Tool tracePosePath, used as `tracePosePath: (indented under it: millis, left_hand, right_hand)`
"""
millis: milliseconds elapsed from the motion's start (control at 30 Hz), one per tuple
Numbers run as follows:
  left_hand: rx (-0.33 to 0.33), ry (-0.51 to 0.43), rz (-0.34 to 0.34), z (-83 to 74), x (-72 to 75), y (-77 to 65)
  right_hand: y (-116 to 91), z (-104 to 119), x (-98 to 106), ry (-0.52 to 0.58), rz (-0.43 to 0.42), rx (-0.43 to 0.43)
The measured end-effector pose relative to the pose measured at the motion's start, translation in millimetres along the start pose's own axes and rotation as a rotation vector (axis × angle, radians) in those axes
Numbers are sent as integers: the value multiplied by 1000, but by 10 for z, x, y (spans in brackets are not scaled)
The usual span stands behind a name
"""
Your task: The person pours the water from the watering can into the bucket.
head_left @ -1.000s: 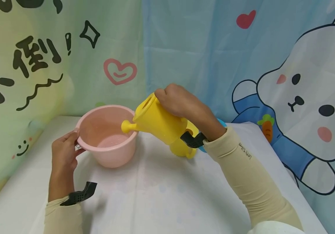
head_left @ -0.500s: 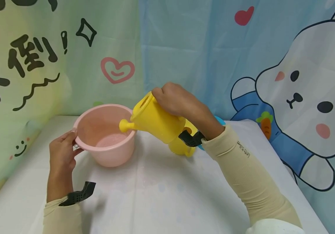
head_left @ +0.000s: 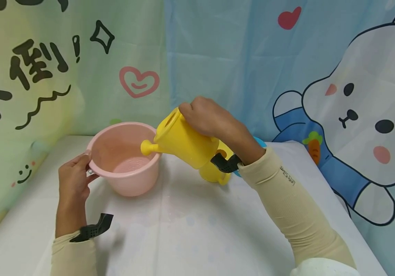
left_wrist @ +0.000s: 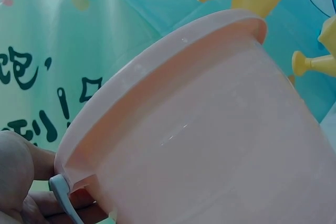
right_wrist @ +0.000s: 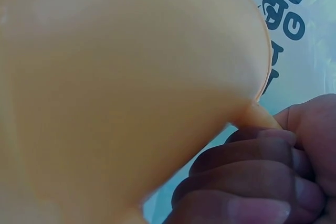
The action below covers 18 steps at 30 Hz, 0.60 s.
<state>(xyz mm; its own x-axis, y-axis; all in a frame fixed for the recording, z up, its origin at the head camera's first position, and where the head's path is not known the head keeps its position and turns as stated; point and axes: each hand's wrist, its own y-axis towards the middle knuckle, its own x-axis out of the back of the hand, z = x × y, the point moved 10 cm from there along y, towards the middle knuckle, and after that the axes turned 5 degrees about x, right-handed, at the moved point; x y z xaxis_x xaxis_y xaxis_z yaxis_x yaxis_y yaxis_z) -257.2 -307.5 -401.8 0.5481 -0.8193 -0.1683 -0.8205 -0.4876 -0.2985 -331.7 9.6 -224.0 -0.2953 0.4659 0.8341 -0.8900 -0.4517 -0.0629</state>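
Observation:
My left hand [head_left: 73,180] pinches the rim of a pink bucket [head_left: 138,184] at its left side, thumb and fingers on either side of the edge. In the left wrist view the bucket [left_wrist: 210,124] fills the middle, and a pale handle [left_wrist: 62,192] hangs beside my fingers. My right hand [head_left: 205,117] grips the handle of a yellow watering can [head_left: 187,143], tilted so its spout lies over the bucket's right rim. The right wrist view shows curled fingers [right_wrist: 247,171] around that handle, the can's body [right_wrist: 115,87] beside them. No stream from the spout can be made out.
A second yellow watering can [head_left: 214,174] stands behind the tilted one, partly hidden. Something blue [head_left: 260,142] shows past my right wrist. Everything stands on a white-covered table [head_left: 183,230] against a printed cloth backdrop [head_left: 211,57].
Between one second and half a second ago the whole view shifts slightly. Both hands keep their grip, and the bucket and tilted watering can hold the same pose.

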Motion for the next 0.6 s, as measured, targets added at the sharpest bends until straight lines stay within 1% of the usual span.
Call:
tracePosePath:
  millis: [467,600]
  left_hand:
    - [2,-3,5,1,-3,-2]
    - [4,5,7,4,2,1]
  right_hand:
    - [15,44,-12,-14,22,-12]
    - [28,57,-7,-33,22,-16]
